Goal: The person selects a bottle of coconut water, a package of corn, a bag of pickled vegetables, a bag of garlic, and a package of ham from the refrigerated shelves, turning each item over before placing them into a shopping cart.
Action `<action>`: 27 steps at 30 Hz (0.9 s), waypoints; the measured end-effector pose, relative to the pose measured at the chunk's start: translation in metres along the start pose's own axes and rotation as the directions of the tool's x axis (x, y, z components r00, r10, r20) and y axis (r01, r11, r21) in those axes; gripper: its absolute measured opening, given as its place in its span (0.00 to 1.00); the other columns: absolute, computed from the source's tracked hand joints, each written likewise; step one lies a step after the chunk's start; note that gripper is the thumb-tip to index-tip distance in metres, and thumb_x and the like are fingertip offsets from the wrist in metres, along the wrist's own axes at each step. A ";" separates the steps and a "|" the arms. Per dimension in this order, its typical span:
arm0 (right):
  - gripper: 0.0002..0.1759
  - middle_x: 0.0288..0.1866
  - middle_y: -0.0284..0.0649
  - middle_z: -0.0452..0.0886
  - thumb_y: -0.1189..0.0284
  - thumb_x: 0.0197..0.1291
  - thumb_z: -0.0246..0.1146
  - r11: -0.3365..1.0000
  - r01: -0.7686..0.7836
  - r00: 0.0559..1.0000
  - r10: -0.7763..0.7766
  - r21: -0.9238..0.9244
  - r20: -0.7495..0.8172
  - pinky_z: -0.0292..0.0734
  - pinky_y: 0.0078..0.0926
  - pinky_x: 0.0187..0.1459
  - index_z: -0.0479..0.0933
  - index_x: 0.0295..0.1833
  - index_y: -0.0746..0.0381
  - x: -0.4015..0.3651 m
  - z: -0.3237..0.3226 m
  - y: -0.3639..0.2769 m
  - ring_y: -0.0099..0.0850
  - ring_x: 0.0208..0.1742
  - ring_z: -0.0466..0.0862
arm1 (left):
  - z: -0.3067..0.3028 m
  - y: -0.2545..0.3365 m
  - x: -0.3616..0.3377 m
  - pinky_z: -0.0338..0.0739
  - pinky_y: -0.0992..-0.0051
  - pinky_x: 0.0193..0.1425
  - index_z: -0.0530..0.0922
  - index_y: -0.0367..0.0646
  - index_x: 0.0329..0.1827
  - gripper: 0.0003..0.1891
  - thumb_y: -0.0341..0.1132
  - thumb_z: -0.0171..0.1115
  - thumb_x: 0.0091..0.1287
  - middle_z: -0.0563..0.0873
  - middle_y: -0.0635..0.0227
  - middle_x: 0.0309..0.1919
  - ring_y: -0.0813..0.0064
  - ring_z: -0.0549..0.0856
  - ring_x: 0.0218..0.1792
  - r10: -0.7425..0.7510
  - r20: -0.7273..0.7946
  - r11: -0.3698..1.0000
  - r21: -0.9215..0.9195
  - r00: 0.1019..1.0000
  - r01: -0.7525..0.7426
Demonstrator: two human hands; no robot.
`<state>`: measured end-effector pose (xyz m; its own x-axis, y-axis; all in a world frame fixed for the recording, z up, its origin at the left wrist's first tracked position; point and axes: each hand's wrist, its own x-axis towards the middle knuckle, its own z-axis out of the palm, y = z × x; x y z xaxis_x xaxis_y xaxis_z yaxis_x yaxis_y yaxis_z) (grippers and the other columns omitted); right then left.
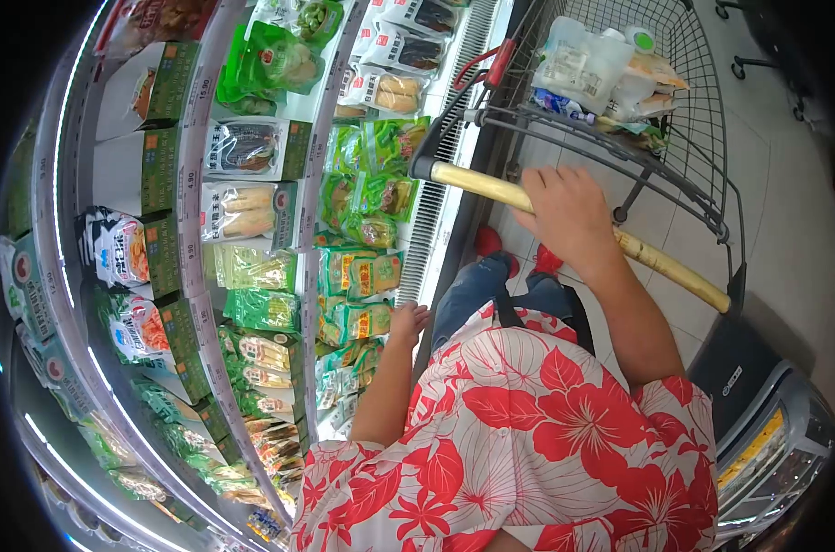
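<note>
My right hand (569,210) is wrapped over the pale yellow handle (661,261) of a wire shopping cart (712,120). Low beside the refrigerated shelf hangs my left hand (408,324), its fingers loosely stretched out and holding nothing. Closest to that hand are green and yellow food packets (360,320) on the bottom shelf. Inside the cart lie a clear plastic bag (574,69), a container with a green cap (640,40) and several other packages.
Tiered shelves on the left hold vacuum-packed corn (238,212), green bags (284,60) and other packs behind price strips (193,184). A dark vent grille (440,202) edges the bottom shelf. Another display case (767,451) stands at lower right on the tiled floor (767,198).
</note>
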<state>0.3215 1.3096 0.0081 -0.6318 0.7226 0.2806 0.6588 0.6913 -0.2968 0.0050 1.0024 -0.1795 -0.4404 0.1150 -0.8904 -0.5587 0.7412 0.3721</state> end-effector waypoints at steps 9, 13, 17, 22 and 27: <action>0.16 0.27 0.43 0.78 0.60 0.54 0.67 0.931 -0.243 0.967 0.254 0.271 -0.005 0.72 0.41 0.36 0.77 0.35 0.63 0.005 -0.015 -0.003 0.44 0.31 0.79 | 0.089 0.095 0.032 0.79 0.71 0.46 0.69 0.38 0.60 0.20 0.39 0.54 0.69 0.81 0.53 0.52 0.65 0.84 0.46 0.157 0.217 0.987 -0.016 0.963 -0.158; 0.17 0.24 0.41 0.75 0.60 0.56 0.66 0.944 -0.268 0.956 0.285 0.193 -0.067 0.71 0.39 0.35 0.72 0.28 0.61 0.012 -0.012 -0.003 0.41 0.29 0.78 | 0.129 0.136 0.052 0.79 0.72 0.43 0.71 0.39 0.58 0.19 0.39 0.54 0.69 0.82 0.55 0.49 0.66 0.84 0.44 0.117 0.273 0.991 0.031 0.955 -0.130; 0.16 0.25 0.42 0.77 0.61 0.57 0.65 0.862 -0.444 0.896 0.433 0.245 0.099 0.72 0.40 0.36 0.73 0.29 0.62 0.016 -0.017 -0.002 0.43 0.30 0.79 | 0.150 0.157 0.106 0.78 0.75 0.33 0.72 0.41 0.54 0.15 0.38 0.54 0.68 0.82 0.60 0.45 0.71 0.84 0.38 0.058 0.404 0.991 0.090 0.913 -0.103; 0.14 0.26 0.43 0.80 0.62 0.60 0.63 0.697 -0.650 0.759 0.611 0.304 0.224 0.74 0.42 0.35 0.75 0.31 0.62 0.021 -0.009 0.002 0.45 0.32 0.81 | 0.175 0.195 0.127 0.74 0.78 0.24 0.76 0.40 0.46 0.11 0.34 0.52 0.66 0.82 0.64 0.31 0.74 0.82 0.27 0.086 0.392 0.950 0.246 0.916 -0.194; 0.13 0.26 0.43 0.81 0.62 0.60 0.63 0.620 -0.739 0.673 0.704 0.265 0.227 0.75 0.42 0.35 0.75 0.32 0.62 0.028 -0.008 0.001 0.44 0.32 0.82 | 0.178 0.224 0.152 0.72 0.78 0.22 0.77 0.38 0.39 0.09 0.34 0.52 0.65 0.81 0.65 0.27 0.75 0.81 0.24 0.121 0.431 0.892 0.349 0.894 -0.289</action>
<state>0.3076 1.3308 0.0234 -0.0533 0.9724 -0.2271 0.7668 -0.1058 -0.6331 -0.0624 1.3036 -0.2778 -0.1586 0.4779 -0.8640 -0.1257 0.8581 0.4978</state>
